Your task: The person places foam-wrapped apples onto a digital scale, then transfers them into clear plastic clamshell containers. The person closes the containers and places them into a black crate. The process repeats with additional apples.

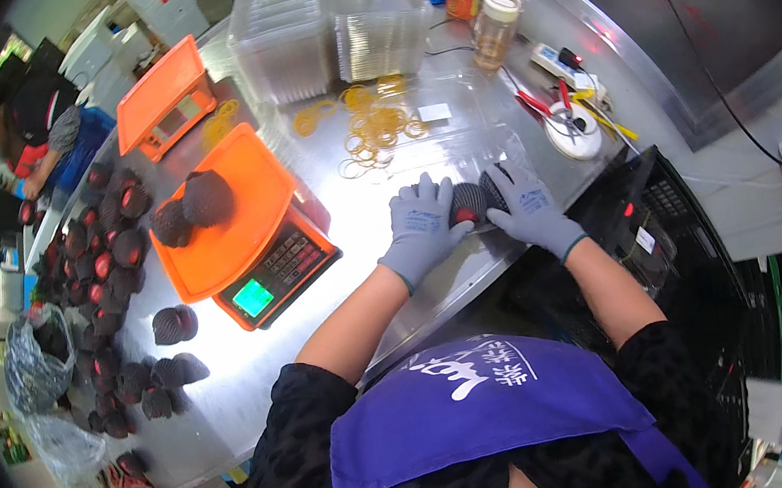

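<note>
Grey work gloves cover both my hands. My left hand (423,223) curves over dark-netted fruit in a clear plastic box (508,145), its thumb against a red fruit in a black foam net (469,204). Close on the other side, my right hand (527,210) grips another fruit in a black foam net (494,189), fingers over its top. Parts of the fruits and the near side of the box are hidden under the gloves. Left of my hands, an orange-topped scale (254,217) with a lit green display carries netted fruit (207,198).
Many netted fruits (93,268) lie heaped at the left, near plastic bags (37,365). Stacked clear boxes (323,31), yellow rubber bands (371,128), a second orange scale (162,96), a jar (496,28) and pliers (536,106) stand farther back. Black crates (673,207) border the right. Another person (45,131) sits far left.
</note>
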The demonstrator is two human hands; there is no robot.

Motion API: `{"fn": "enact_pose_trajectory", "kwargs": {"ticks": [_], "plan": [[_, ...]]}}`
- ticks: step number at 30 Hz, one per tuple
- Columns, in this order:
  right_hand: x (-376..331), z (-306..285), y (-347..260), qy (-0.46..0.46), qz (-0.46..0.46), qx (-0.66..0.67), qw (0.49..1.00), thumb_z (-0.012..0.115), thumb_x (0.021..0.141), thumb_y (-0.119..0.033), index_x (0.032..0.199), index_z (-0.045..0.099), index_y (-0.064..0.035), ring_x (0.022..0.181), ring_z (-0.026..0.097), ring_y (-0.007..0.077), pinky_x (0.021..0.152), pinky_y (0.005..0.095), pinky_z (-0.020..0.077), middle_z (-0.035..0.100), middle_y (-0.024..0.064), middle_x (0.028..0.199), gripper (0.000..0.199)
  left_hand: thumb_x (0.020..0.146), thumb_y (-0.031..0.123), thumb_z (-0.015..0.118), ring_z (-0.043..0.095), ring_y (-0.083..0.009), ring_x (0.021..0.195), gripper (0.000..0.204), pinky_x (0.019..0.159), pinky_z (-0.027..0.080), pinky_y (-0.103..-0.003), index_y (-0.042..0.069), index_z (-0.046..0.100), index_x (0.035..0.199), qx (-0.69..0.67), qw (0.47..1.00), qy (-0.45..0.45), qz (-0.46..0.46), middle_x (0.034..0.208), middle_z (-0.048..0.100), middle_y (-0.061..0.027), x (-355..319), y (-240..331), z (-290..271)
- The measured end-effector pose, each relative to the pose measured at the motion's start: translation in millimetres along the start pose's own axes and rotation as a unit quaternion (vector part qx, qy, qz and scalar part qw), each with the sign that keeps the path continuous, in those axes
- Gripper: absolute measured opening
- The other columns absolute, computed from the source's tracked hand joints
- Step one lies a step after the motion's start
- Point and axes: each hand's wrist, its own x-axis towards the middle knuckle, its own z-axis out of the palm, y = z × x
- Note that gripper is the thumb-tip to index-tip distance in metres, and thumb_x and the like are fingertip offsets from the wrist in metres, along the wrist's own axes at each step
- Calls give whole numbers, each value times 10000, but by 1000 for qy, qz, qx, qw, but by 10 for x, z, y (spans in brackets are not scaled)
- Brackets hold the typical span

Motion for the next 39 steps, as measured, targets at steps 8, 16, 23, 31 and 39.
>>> {"fn": "enact_pose_trajectory", "kwargs": {"ticks": [8, 16, 23, 31, 39], "plan": [[520, -721, -235, -5, -88, -24, 996, 801, 810, -349, 1527, 479, -105, 1376, 478, 438, 1140, 508, 404, 464, 238, 1539, 823, 860, 562, 729, 401, -497, 1419, 842, 1139, 366, -580, 139, 466, 1539, -22, 971, 231, 62, 1565, 398, -266, -509, -576, -426], [1870, -493, -2742, 65, -401, 116, 906, 787, 840, -300, 1539, 447, -65, 1396, 457, 459, 1170, 491, 389, 450, 266, 1545, 812, 695, 264, 820, 510, -445, 1257, 672, 1035, 405, -555, 48, 605, 1294, 5, 872, 450, -190, 1324, 541, -223, -2124, -2333, -1516], [2726, 406, -3429, -29, -300, 234, 924, 852, 683, -211, 1529, 458, -38, 1379, 496, 392, 1182, 460, 401, 509, 227, 1478, 949, 729, 198, 783, 491, -504, 1300, 754, 1076, 453, -581, 183, 536, 1441, -58, 920, 323, -214, 1530, 374, -252, -1492, -3029, -1443], [1899, -40, -2822, -51, -173, 277, 944, 914, 721, -318, 1453, 529, -15, 1287, 598, 296, 1109, 426, 480, 602, 178, 1397, 881, 789, 176, 693, 552, -331, 1098, 401, 937, 458, -465, 35, 573, 1145, -132, 917, 355, -127, 1140, 550, -163, -1729, -3683, -1086], [972, -743, -560, 110, 99, 339, 929, 883, 780, -236, 1475, 518, -47, 1216, 614, 225, 1038, 346, 513, 589, 130, 1373, 807, 735, 169, 815, 579, -345, 1217, 662, 1081, 462, -428, 49, 575, 1340, -273, 874, 400, 30, 1287, 569, -176, -1185, -1970, -1354]]}}
